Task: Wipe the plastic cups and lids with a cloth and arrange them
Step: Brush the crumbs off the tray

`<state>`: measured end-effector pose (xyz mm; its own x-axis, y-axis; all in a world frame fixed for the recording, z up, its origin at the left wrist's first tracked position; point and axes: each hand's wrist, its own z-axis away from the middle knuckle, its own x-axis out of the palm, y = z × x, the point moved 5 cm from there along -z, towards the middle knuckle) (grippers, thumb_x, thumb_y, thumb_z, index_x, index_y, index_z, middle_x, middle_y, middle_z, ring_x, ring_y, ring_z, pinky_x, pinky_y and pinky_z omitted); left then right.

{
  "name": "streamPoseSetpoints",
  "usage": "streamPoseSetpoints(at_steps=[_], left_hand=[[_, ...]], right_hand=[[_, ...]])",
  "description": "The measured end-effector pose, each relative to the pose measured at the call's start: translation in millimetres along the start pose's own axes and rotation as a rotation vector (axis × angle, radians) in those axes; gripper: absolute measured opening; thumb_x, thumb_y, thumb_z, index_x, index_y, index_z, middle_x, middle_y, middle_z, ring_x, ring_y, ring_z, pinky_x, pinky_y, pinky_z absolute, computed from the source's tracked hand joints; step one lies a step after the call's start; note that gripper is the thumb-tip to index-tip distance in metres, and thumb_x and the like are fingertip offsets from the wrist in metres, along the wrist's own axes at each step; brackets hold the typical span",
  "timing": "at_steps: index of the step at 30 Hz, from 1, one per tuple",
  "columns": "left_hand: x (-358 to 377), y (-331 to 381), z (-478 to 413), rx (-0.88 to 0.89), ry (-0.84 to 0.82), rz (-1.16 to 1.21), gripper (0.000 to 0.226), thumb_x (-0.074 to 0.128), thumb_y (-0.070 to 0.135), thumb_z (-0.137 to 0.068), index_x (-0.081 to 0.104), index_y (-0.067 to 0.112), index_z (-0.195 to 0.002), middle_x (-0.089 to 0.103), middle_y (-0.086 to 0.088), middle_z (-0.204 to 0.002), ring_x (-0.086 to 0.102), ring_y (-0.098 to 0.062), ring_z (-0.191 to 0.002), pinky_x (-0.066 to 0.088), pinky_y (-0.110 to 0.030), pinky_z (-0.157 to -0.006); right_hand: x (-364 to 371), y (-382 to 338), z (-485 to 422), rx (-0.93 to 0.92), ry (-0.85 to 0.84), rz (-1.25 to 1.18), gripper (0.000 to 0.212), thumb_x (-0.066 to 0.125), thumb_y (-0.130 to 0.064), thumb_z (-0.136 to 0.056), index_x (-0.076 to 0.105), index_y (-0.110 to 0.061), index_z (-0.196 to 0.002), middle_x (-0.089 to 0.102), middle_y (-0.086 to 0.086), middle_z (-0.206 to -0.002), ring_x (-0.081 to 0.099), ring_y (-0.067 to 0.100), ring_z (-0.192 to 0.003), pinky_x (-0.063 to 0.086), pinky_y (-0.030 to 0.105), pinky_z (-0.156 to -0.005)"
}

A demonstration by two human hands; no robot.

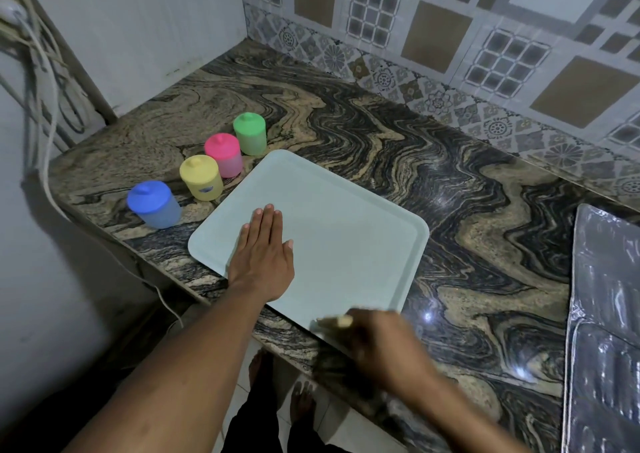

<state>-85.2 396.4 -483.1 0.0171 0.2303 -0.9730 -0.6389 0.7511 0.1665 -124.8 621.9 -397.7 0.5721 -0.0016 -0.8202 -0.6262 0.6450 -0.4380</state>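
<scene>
- Looking down at the counter, I have my left hand [262,262] lying flat on the pale tray [339,230], palm down, fingers straight and pressed together, thumb out to the side. It holds nothing; it only pins the tray.
- My right hand [377,341] sits at the tray's near edge, blurred. Something small and pale shows at its fingertips, but I cannot tell whether that is a cloth, the tray rim or a fingernail, nor whether the hand is closed or spread.
- The cups stand in a diagonal row on the marble counter [467,210], to the left of the tray and off it: the blue cup [154,204] nearest me, then the yellow cup [201,178], the pink cup [223,155], and the green cup [249,134] farthest back. Each wears its matching lid. The yellow and pink ones stand just beside each other; the blue one is a little apart.
- The tray is bare, so I judge this to be the setting-up step: the tray is being placed or squared up, and no cup looks handled yet.
- No cloth is clearly in sight. The shiny plastic-wrapped sheet [606,314] on the right is not one, as far as I can tell.
- The next move, I reckon, calls for getting a cloth in one hand, freeing my left from the tray, and reaching left for a cup, likely the blue one, then lifting its lid off to wipe both.
</scene>
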Motion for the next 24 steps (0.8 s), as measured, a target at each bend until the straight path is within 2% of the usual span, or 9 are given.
streamPoseSetpoints(at_steps=[3,5,10,13,14,16,18,20,24], left_hand=[[0.5,-0.1,-0.5,-0.002,0.011,0.006,0.064,0.008,0.04,-0.105,-0.011,0.013,-0.159,-0.021,-0.003,-0.166,-0.02,-0.019,-0.153,-0.006,-0.039,-0.125],[0.7,-0.2,-0.8,-0.002,0.007,0.006,0.064,0.008,0.041,-0.105,-0.011,0.013,-0.159,-0.021,-0.003,-0.166,-0.02,-0.019,-0.153,-0.006,-0.039,-0.125],[0.1,-0.3,-0.1,-0.005,0.0,0.004,0.064,0.007,0.041,-0.105,-0.012,0.013,-0.159,-0.022,-0.003,-0.166,-0.021,-0.018,-0.153,-0.007,-0.039,-0.125],[1.5,-0.4,-1.1,-0.006,0.001,0.002,0.064,0.007,0.041,-0.105,-0.013,0.013,-0.158,-0.023,-0.003,-0.166,-0.021,-0.018,-0.152,-0.007,-0.039,-0.125],[2.1,-0.8,-1.1,-0.007,0.003,0.001,0.064,0.007,0.041,-0.104,-0.013,0.013,-0.158,-0.023,-0.003,-0.166,-0.021,-0.018,-0.152,-0.007,-0.039,-0.125],[2.3,-0.5,-1.4,-0.005,0.005,0.001,0.064,0.007,0.041,-0.104,-0.013,0.013,-0.159,-0.023,-0.003,-0.166,-0.022,-0.018,-0.152,-0.008,-0.039,-0.125],[1.9,-1.1,-1.1,-0.002,0.008,0.006,0.064,0.007,0.041,-0.105,-0.013,0.013,-0.158,-0.022,-0.003,-0.166,-0.022,-0.018,-0.152,-0.008,-0.039,-0.125],[0.1,-1.8,-0.4,0.01,0.01,0.018,0.064,0.008,0.041,-0.105,-0.011,0.013,-0.159,-0.021,-0.003,-0.166,-0.021,-0.018,-0.153,-0.007,-0.039,-0.125],[-1.5,-1.8,0.8,0.015,0.023,0.019,0.064,0.01,0.041,-0.105,-0.008,0.013,-0.159,-0.017,-0.003,-0.167,-0.018,-0.019,-0.154,-0.004,-0.039,-0.126]], right_hand=[[-68.3,33.4,-33.7,0.075,0.415,-0.134,0.018,0.054,-0.016,-0.081,0.07,-0.024,-0.086,0.07,0.002,-0.068,0.069,0.024,-0.069,0.051,0.035,-0.059],[-105.4,48.1,-63.6,0.146,0.591,-0.03,0.018,0.054,-0.01,-0.089,0.069,-0.017,-0.09,0.069,0.013,-0.074,0.064,0.037,-0.069,0.043,0.036,-0.058],[-77.4,62.1,-112.1,0.246,0.264,0.307,0.036,0.044,-0.016,-0.098,0.065,-0.02,-0.127,0.066,0.019,-0.121,0.061,0.042,-0.113,0.052,0.045,-0.088],[-21.0,28.0,-85.6,0.088,0.22,0.497,0.058,0.015,-0.028,-0.096,0.063,-0.011,-0.125,0.065,0.015,-0.116,0.061,0.038,-0.107,0.055,0.043,-0.078],[-4.6,13.9,-69.0,0.051,0.191,0.496,0.055,0.022,-0.029,-0.093,0.069,-0.01,-0.112,0.068,0.015,-0.103,0.065,0.037,-0.094,0.055,0.041,-0.065],[27.0,-17.4,-25.1,-0.013,0.045,0.393,0.017,0.069,-0.027,-0.075,0.074,-0.015,-0.087,0.066,0.007,-0.078,0.064,0.03,-0.069,0.048,0.034,-0.043],[44.8,-26.6,-8.8,-0.101,-0.013,0.327,0.029,0.081,-0.031,-0.063,0.071,-0.023,-0.09,0.067,0.002,-0.081,0.063,0.027,-0.073,0.049,0.034,-0.05],[21.2,-19.0,-21.7,-0.074,0.012,0.048,0.026,0.059,-0.037,-0.077,0.068,-0.022,-0.096,0.071,0.003,-0.087,0.067,0.028,-0.085,0.053,0.036,-0.066],[-66.5,24.9,-83.4,0.058,0.455,-0.078,0.015,0.054,-0.015,-0.083,0.067,-0.015,-0.09,0.07,0.009,-0.074,0.067,0.036,-0.074,0.053,0.039,-0.061]])
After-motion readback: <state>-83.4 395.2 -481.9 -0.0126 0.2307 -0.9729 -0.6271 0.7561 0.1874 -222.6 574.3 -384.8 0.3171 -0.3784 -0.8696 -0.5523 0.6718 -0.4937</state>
